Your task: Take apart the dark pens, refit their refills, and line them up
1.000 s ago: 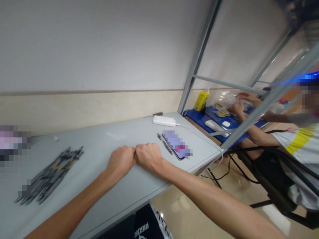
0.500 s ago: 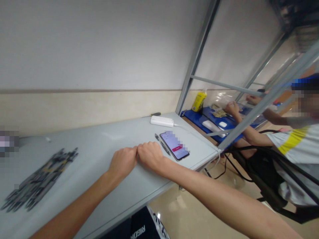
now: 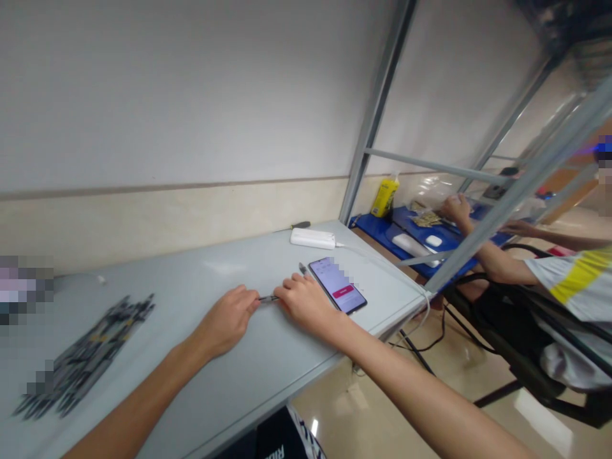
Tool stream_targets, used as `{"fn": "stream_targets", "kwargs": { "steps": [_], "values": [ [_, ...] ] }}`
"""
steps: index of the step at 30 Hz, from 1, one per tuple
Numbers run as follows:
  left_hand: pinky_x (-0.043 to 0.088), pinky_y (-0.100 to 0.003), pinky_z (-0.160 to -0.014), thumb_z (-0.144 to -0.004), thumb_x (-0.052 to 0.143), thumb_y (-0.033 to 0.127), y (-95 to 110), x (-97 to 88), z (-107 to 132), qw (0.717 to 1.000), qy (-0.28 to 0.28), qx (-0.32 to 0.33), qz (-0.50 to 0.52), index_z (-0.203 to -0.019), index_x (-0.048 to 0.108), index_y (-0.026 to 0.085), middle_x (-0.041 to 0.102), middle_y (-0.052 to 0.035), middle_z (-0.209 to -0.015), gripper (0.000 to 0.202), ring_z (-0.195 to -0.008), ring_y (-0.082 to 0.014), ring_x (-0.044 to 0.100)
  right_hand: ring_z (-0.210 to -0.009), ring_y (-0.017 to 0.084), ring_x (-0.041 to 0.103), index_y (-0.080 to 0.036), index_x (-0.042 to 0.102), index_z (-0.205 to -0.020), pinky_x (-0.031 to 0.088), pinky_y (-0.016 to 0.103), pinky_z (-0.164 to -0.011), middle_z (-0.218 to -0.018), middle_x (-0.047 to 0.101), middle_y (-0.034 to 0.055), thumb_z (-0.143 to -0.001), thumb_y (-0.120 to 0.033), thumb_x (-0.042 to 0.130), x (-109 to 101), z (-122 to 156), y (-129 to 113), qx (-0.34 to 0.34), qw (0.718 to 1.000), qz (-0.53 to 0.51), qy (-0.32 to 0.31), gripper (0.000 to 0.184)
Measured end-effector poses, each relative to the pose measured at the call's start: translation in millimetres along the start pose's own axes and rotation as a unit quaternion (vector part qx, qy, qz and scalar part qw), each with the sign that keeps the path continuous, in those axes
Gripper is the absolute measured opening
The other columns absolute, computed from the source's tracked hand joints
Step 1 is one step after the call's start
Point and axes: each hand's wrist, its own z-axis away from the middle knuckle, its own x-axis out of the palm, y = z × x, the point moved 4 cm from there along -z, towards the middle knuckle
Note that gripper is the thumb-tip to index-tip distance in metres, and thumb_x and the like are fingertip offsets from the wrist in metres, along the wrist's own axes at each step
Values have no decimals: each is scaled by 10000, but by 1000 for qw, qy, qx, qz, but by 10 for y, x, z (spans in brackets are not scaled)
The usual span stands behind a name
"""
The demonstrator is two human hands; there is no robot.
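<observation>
My left hand and my right hand rest on the grey table, each closed on one end of a thin dark pen stretched between them. The pen's middle shows in the gap between the hands. A lit smartphone lies flat just right of my right hand, with another dark pen beside its left edge.
A pile of several dark pens lies at the table's left. A white power bank sits near the back right corner beside a metal frame post. A person in a white and yellow shirt works at a blue-topped bench with a yellow bottle.
My hands were pressed together in fists; now they have drawn apart and the pen shows between them. My right hand has moved toward the phone.
</observation>
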Motion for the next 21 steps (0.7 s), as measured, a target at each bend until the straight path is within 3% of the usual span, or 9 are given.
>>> {"fn": "stream_targets", "kwargs": {
  "steps": [3,6,9,13,16,18,20,21],
  "values": [
    [423,-315,-688,-937,233,332,-42,8,26,999,-23,-34,32,-753,524,185,533,-29,-717,374,-697,-175,509,-884,219,579,-173,616,-948,394,317,-750,-898,646,99,-908,-308,449,-26,27,24,29,1000,-4,-1,218],
    [415,-315,-707,-931,246,333,-106,-37,52,999,-28,-38,28,-776,534,182,533,-33,-735,360,-723,-182,517,-804,195,606,-162,626,-950,395,278,-704,-851,662,95,-906,-436,420,-9,65,89,27,996,-85,-20,346],
    [411,-312,-721,-923,263,329,-162,-81,79,999,-38,-35,15,-790,550,181,534,-37,-749,350,-740,-185,517,-774,156,595,-148,644,-860,385,247,-706,-802,663,77,-945,-333,361,22,103,134,-18,986,-167,-12,348],
    [408,-304,-721,-924,258,322,-200,-110,110,998,-37,-38,24,-785,550,182,533,-34,-747,352,-737,-178,510,-800,142,554,-143,610,-918,377,237,-722,-851,639,55,-840,-267,564,36,128,160,-8,969,-235,75,153],
    [401,-301,-706,-922,261,298,-216,-144,116,999,-24,-42,24,-783,544,177,525,-33,-740,337,-728,-176,500,-708,129,537,-135,560,-1036,368,221,-630,-815,621,30,-730,-360,684,66,114,190,60,947,-302,85,399],
    [396,-301,-696,-918,271,288,-221,-175,113,999,-13,-45,19,-783,544,174,519,-32,-734,325,-720,-176,492,-601,110,506,-122,605,-908,350,220,-588,-671,590,5,-824,-417,562,90,91,207,83,936,-338,48,309],
    [393,-300,-691,-915,279,284,-216,-201,108,999,-6,-45,19,-784,546,173,514,-30,-729,318,-715,-174,488,-528,93,463,-123,611,-711,338,219,-567,-554,535,-10,-913,-372,406,97,69,230,83,926,-368,16,380],
    [392,-299,-690,-914,282,284,-213,-210,105,999,-4,-45,21,-782,547,172,512,-29,-726,317,-714,-173,488,-524,89,455,-125,603,-677,338,215,-560,-547,528,-12,-913,-345,407,91,61,249,81,920,-384,14,377]
  ]
}}
